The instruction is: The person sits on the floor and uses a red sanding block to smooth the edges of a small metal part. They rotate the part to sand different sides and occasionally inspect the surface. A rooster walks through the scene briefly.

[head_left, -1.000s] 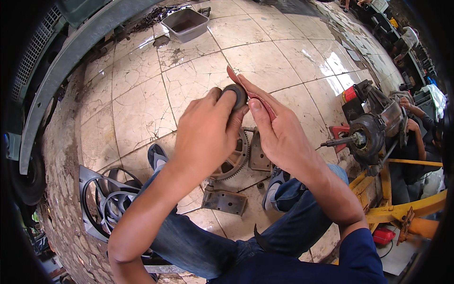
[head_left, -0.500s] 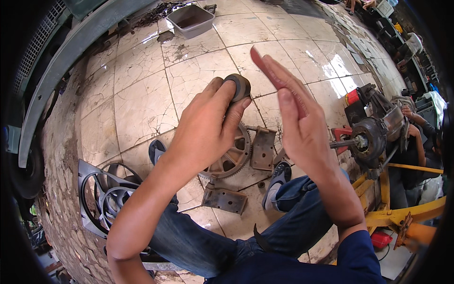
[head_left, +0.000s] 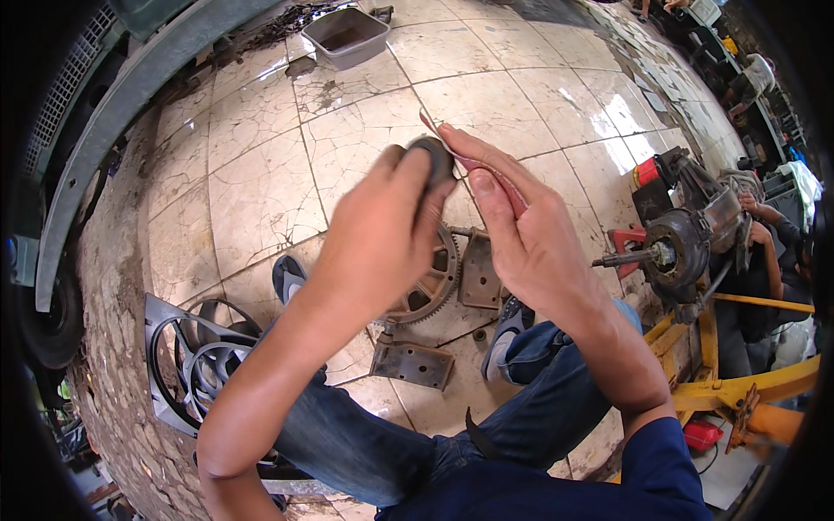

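My left hand (head_left: 378, 221), closed and somewhat blurred, grips a dark round metal part (head_left: 442, 161) with its rounded end turned to the right. In my right hand (head_left: 543, 243) lies a thin, bent reddish strip of sandpaper (head_left: 514, 193), held between the fingers and thumb. The strip meets the right side of the round part. Below both hands, a large toothed flywheel (head_left: 445, 286) rests on the floor, partly hidden by my left arm. Beside it are two rusty metal plates with holes, one plate (head_left: 480, 276) to its right and another plate (head_left: 413, 365) nearer me.
A black fan shroud (head_left: 178, 356) lies at the left. To the right stands a greasy axle assembly (head_left: 673, 252) by a yellow frame (head_left: 738, 386), with another person's arms (head_left: 764, 243) behind it. Far off sits a grey basin (head_left: 356, 52) on the cracked tile floor.
My right hand has moved left and slightly down, bringing the sandpaper against the round part. My left hand keeps its grip, now blurred by motion.
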Available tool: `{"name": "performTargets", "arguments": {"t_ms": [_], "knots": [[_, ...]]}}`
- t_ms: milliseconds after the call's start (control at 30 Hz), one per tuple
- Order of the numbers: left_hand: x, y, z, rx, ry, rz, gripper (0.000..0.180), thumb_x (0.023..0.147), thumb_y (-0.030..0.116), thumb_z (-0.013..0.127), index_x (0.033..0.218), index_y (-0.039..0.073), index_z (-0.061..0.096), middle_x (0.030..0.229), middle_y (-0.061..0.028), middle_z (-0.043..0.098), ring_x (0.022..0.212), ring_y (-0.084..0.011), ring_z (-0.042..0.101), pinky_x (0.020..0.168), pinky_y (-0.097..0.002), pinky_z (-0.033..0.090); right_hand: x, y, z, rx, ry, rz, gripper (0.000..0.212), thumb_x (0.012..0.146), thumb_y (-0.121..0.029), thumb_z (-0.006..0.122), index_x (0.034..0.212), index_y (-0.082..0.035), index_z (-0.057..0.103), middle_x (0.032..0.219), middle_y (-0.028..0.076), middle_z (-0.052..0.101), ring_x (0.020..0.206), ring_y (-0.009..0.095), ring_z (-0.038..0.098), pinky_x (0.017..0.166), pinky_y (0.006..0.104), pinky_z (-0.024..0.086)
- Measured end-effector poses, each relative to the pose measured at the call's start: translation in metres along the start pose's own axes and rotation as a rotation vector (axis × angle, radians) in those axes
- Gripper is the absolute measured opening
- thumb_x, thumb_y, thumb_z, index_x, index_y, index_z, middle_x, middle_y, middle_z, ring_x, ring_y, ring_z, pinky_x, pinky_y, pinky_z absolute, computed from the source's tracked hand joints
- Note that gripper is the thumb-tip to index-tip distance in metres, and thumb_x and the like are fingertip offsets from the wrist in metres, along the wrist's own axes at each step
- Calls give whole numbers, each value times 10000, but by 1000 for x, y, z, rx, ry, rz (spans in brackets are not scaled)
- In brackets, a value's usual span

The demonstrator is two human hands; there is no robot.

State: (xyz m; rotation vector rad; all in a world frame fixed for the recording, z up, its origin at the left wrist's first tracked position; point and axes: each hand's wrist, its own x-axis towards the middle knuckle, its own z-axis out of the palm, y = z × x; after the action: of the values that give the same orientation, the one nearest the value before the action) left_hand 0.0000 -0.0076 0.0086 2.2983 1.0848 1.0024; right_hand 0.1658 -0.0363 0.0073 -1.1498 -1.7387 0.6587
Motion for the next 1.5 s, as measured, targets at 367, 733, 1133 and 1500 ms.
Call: {"name": "performTargets", "arguments": {"t_ms": [367,733,1133,1500], "knots": [[-4,5,11,-63,-39,-78,179,929,108,585,1020,-32,519,948,-258,557,849,-478,574,709,-505,479,1,0,0,-167,15,-23,355,1038,-197,440,1294,5,579,1296,186,606,1223,340,553,1032,387,433],[-11,9,20,-100,-23,-90,181,931,120,580,1001,-30,506,957,-277,553,808,-488,584,681,-529,488,-3,-2,2,-97,27,33,353,1037,-198,439,1291,0,583,1297,171,610,1212,339,561,1024,390,436],[-9,7,9,4,-48,-25,182,910,136,617,1003,-3,544,931,-234,557,830,-457,579,716,-511,479,0,-11,-4,-67,-21,110,372,1053,-230,417,1287,-6,598,1229,150,660,1144,281,620,996,335,453],[-3,6,-9,-345,-82,34,171,940,101,591,1041,-33,627,990,-171,582,919,-297,602,814,-360,474,-3,-26,-19,268,71,131,404,1067,-234,403,1318,35,570,1256,131,638,1146,137,574,977,270,434]]}}
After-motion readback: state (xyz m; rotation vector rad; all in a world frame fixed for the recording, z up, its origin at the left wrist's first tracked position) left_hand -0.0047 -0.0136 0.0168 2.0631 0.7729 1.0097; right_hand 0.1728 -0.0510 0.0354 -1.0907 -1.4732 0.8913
